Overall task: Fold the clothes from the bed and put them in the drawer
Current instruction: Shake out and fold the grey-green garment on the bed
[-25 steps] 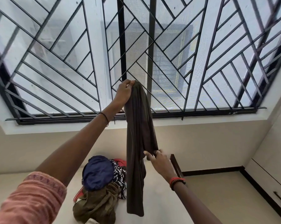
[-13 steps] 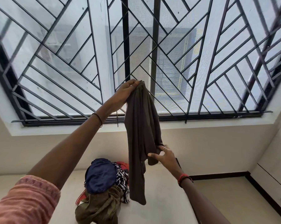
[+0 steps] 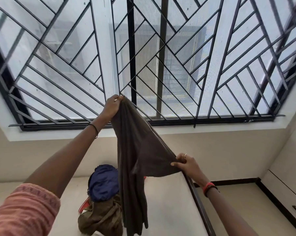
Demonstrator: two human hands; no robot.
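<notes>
Left hand (image 3: pixel 112 106) and right hand (image 3: pixel 186 165) grip a brown garment (image 3: pixel 135 150) over a pile (image 3: pixel 103 184) on the cream bed (image 3: pixel 169 210), below a barred window (image 3: pixel 161 57).

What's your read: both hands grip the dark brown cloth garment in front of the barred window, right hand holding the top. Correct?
Not quite. The head view shows the left hand holding the top of the dark brown cloth garment. The right hand grips it lower down, drawing part of it out sideways. Both hands do grip it, in front of the barred window.
</notes>
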